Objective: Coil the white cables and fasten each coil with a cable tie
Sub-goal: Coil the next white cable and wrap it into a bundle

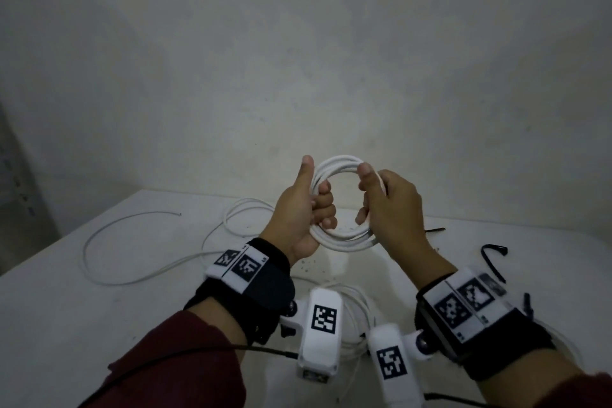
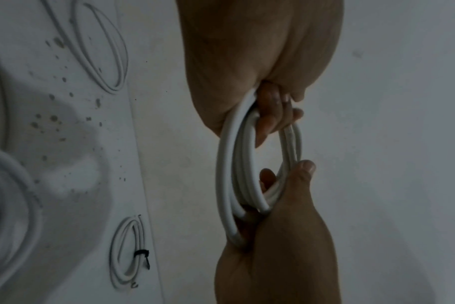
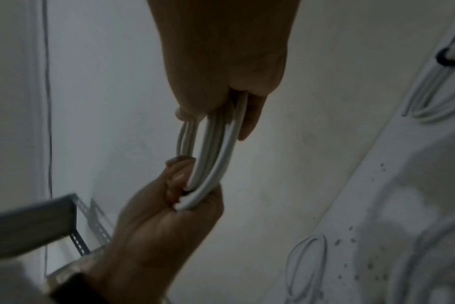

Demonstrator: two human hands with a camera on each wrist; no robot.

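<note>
Coil (image 1: 341, 199): left hand (image 1: 306, 209) and right hand (image 1: 390, 209) both clench it; I keep turns bunched before reaching for cable tie (image 1: 493, 257).

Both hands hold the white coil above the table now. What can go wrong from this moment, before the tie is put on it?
1. The coil has no tie yet; only the left hand and right hand keep its loops together. If one hand lets go to fetch a loose black tie on the table, the loops may spring apart.
2. A cut end shows at the right hand's grip and could slip out, loosening the outer turn.
</note>
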